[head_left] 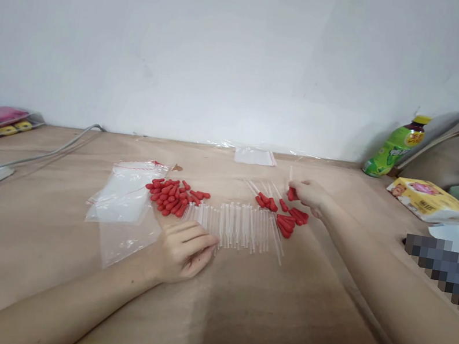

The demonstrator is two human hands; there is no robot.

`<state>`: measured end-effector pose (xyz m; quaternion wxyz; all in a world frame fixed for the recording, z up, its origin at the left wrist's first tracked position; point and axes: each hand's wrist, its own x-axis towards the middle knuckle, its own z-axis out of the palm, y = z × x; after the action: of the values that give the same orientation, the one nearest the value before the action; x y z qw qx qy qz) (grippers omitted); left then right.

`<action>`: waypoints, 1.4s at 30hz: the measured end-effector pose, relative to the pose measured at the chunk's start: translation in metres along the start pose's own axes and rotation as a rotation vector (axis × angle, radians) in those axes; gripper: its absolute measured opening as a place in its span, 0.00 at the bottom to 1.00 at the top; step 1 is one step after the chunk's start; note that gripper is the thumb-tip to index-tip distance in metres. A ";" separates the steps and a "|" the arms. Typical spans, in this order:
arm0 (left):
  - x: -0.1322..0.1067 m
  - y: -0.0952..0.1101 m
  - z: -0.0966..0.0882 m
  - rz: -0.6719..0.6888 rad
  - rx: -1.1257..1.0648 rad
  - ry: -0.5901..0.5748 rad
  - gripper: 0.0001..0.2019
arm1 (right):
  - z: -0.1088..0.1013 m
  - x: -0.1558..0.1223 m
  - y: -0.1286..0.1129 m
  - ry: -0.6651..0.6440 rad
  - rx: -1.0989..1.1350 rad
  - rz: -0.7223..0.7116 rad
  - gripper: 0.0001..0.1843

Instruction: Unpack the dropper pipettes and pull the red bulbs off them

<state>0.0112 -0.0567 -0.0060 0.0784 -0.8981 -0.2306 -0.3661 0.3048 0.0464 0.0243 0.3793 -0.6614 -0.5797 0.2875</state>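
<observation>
My right hand [305, 194] is closed on a dropper whose red rubber bulb [292, 194] shows under the fingers, its thin clear tube pointing up and away. Below and left of it lie several finished-looking droppers [284, 226], red bulbs fitted on clear tubes. My left hand [186, 251] rests on the table with fingertips pinched at the near end of a clear dropper tube [216, 249], mostly hidden by the fingers. A row of clear tubes [242, 227] lies side by side to its right. Beyond my left hand is a pile of loose red bulbs [169, 195].
Clear zip bags [129, 193] lie left of the bulbs, and another small bag [255, 156] lies near the wall. A green bottle [396, 147] and a yellow tissue pack [430, 201] stand at the right. A grey cable [54, 153] crosses the left side.
</observation>
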 end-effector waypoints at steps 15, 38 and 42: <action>0.022 0.017 0.005 0.145 0.269 -0.126 0.10 | 0.049 -0.131 0.012 0.207 -0.393 -1.264 0.11; 0.017 0.019 0.001 0.173 0.057 -0.117 0.08 | 0.037 -0.136 0.009 0.158 -0.463 -1.521 0.11; 0.017 0.018 -0.001 0.202 0.049 -0.127 0.07 | 0.034 -0.137 0.008 0.122 -0.467 -1.545 0.13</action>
<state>0.0295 -0.0666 0.0068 0.1221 -0.9359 -0.1525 -0.2930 0.2591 -0.0827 -0.0087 0.3537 -0.1506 -0.8964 -0.2207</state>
